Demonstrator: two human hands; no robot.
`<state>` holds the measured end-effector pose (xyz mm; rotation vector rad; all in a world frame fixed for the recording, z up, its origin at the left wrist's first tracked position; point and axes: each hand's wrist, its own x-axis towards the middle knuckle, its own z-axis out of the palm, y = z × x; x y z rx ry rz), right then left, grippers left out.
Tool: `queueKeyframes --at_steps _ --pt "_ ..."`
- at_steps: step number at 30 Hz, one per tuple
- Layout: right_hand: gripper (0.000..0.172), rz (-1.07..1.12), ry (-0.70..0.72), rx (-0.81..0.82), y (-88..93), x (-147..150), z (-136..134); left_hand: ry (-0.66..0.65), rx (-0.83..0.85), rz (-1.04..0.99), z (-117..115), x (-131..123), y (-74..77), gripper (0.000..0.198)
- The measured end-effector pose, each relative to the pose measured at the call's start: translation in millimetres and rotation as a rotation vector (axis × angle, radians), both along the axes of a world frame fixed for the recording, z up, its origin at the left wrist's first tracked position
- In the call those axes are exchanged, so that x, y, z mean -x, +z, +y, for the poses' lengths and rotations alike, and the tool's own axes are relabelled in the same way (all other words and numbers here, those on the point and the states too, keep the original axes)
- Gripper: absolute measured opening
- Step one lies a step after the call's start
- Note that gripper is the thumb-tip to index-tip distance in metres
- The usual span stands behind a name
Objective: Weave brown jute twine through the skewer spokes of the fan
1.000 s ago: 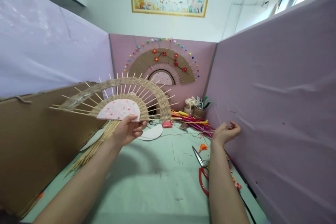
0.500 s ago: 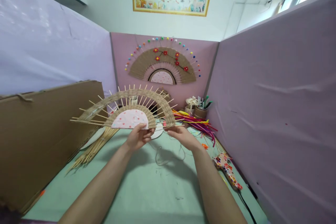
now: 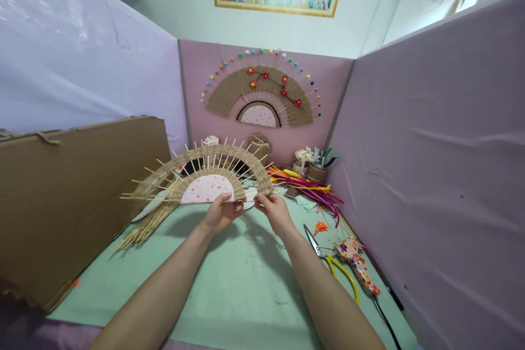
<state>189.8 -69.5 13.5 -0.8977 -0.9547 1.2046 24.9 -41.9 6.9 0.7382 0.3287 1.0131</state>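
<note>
Woven fan [image 3: 207,187] now clear below the wall fan [image 3: 262,83] in view (overlapped it a second ago). Left hand [image 3: 221,214] still gripping its lower edge. Right hand [image 3: 276,213], earlier out to the side, now pinches its right end. Scissors [image 3: 323,254], below-right of wall fan, visible again.

The left hand [image 3: 223,213] holds a woven fan [image 3: 223,172] by its lower edge, thumb on the pink dotted patch [image 3: 207,189]. The right hand [image 3: 275,212] pinches the right end of the outer of 2 woven bands. Sticks [image 3: 150,225] lie at left beside cardboard [image 3: 82,191]. At right lie 1 pair of scissors [image 3: 321,252] and a patterned glue gun [image 3: 358,263]; farther back, colored stems [image 3: 309,188]. 1 flowered fan [image 3: 233,85] hangs on the far panel [image 3: 336,74].
</note>
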Motion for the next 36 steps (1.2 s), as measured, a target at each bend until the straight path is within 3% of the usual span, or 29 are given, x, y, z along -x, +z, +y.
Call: queueKeyframes --at_steps 8,12,17,23,29,36 --pt "0.028 -0.39 -0.001 -0.151 -6.7 -8.8 3.5 0.025 0.037 -0.171 2.7 11.0 5.0 0.043" --pt "0.031 -0.312 0.117 -0.182 -5.3 -17.5 -4.7 0.028 0.088 -0.24 1.1 15.5 9.8 0.053" --pt "0.034 -0.125 0.29 -0.066 -5.3 -26.9 -16.2 -0.011 0.104 -0.221 -1.6 14.6 9.6 0.057" --pt "0.031 -0.128 0.422 -0.045 -0.3 -28.9 -30.6 -0.002 0.123 -0.199 -2.4 12.9 8.3 0.058" --pt "0.031 -0.175 0.422 -0.084 7.5 -27.3 -39.9 0.023 0.143 -0.195 -1.0 12.6 6.4 0.058" --pt "0.033 -0.154 0.378 -0.012 1.7 -26.0 -36.0 0.009 0.129 -0.194 -2.3 12.6 7.0 0.06"
